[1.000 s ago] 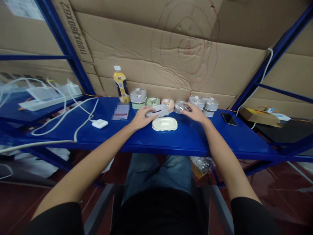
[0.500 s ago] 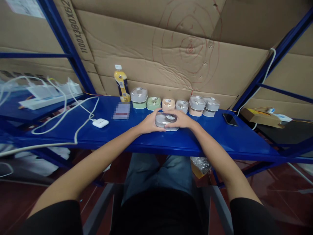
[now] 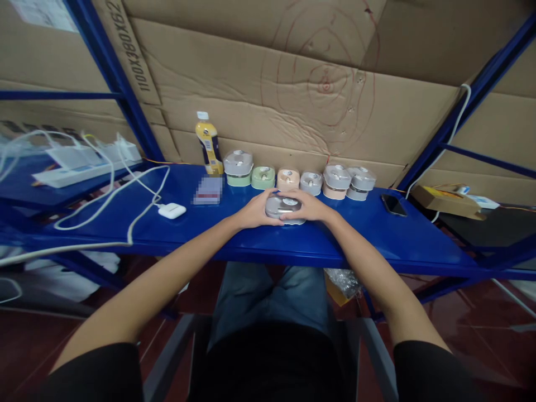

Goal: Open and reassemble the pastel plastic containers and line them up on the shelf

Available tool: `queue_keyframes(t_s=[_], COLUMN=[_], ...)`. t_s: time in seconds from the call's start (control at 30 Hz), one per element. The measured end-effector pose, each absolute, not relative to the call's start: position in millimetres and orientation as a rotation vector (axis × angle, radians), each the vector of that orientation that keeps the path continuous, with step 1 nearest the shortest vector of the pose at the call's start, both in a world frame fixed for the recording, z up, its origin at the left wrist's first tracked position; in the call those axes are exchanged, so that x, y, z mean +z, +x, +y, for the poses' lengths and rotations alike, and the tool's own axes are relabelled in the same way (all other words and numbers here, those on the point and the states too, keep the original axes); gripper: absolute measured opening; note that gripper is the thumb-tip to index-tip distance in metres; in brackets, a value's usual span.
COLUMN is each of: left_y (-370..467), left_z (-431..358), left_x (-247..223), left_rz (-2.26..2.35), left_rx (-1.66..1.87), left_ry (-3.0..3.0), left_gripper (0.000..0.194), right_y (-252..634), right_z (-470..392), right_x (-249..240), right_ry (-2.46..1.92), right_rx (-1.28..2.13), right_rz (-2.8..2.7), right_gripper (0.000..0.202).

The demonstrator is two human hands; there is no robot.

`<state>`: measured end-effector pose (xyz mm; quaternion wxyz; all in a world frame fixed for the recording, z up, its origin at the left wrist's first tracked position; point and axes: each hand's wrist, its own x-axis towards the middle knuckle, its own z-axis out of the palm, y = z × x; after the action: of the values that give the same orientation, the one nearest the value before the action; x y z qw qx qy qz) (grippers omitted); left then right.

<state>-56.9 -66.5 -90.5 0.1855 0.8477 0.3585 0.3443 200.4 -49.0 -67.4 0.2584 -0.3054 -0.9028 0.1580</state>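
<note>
A small grey lidded box (image 3: 278,206) with a round label on its clear top rests on the blue table (image 3: 251,243), between my two hands. My left hand (image 3: 254,211) wraps round its left side, and my right hand (image 3: 314,206) closes round the right side with the thumb lying across the front. Behind them stands a row of similar boxes: a green box (image 3: 263,177), a peach box (image 3: 288,180), a grey box (image 3: 311,183), and stacked pairs at both ends, such as the left stack (image 3: 238,167).
A yellow drink bottle (image 3: 208,145) stands at the back left. White cables and an adapter (image 3: 171,210) lie on the left, with a power strip (image 3: 79,170) further out. A phone (image 3: 394,205) lies on the right. Cardboard (image 3: 234,84) walls the back.
Both hands stay round the grey box, which has hardly moved. The fingers of my hands have shifted slightly at its far edge.
</note>
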Motion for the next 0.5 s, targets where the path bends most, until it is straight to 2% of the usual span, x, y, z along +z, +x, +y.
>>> queue_keyframes(t_s=[0.27, 0.4, 0.5], left_y=[-60.9, -66.6, -70.5], left_z=[-62.5, -60.2, -52.7], left_x=[-93.2, -93.3, -83.8], left_rz=[1.021, 0.992, 1.082], left_rx=[0.951, 1.021, 1.149], left_ry=[2.347, 2.284, 2.321], left_gripper=[0.116, 0.115, 0.099], right_y=[221.9, 223.8, 226.2], right_z=[-62.5, -72.4, -70.8], right_x=[-71.5, -64.0, -46.4], right_ry=[-0.850, -0.982, -1.190], right_rx=[0.459, 0.288, 0.095], right_rz=[-2.545, -2.470, -2.273], right_gripper=[0.103, 0.099, 0.093])
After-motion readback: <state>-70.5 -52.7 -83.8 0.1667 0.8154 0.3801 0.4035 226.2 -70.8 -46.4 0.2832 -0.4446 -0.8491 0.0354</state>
